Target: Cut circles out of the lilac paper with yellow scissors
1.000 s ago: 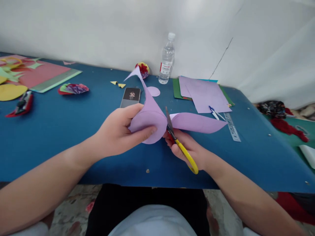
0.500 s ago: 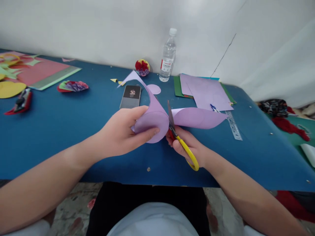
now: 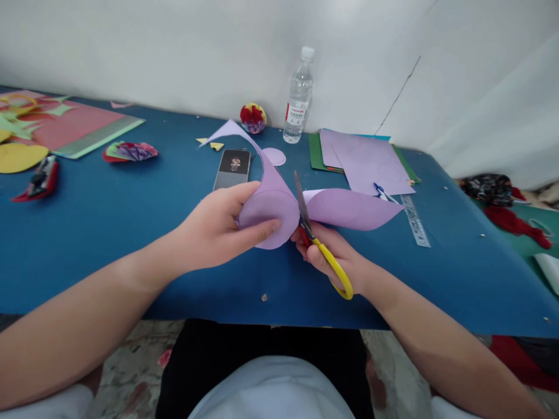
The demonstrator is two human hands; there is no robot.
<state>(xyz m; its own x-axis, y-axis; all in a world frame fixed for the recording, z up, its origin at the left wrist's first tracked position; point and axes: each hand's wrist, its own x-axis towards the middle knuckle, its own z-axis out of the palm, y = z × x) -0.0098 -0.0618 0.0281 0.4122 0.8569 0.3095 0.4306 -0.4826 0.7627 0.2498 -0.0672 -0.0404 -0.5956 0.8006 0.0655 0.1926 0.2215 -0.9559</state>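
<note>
My left hand (image 3: 227, 227) pinches a sheet of purple paper (image 3: 273, 201), thumb on top and fingers underneath. A round outline shows on the sheet, its lower edge cut to a curve. One thin cut strip arches up at the left, and a wider flap curls out to the right. In my right hand (image 3: 327, 256) are scissors (image 3: 334, 267) with yellow and red handles. Their blades stand apart at the right edge of the round part, with paper between them. Some right-hand fingers are hidden behind the handles and the flap.
Behind the paper lie a phone (image 3: 233, 169) and purple circles (image 3: 274, 156). A water bottle (image 3: 298, 99) and a paper ball (image 3: 253, 118) stand near the wall. Paper sheets (image 3: 371, 160) and a ruler (image 3: 414, 221) lie right; a stapler (image 3: 42, 177) lies left.
The thin strip at the left has swung a little outward and up. My left hand and the round part have turned slightly; the scissors stay at nearly the same spot.
</note>
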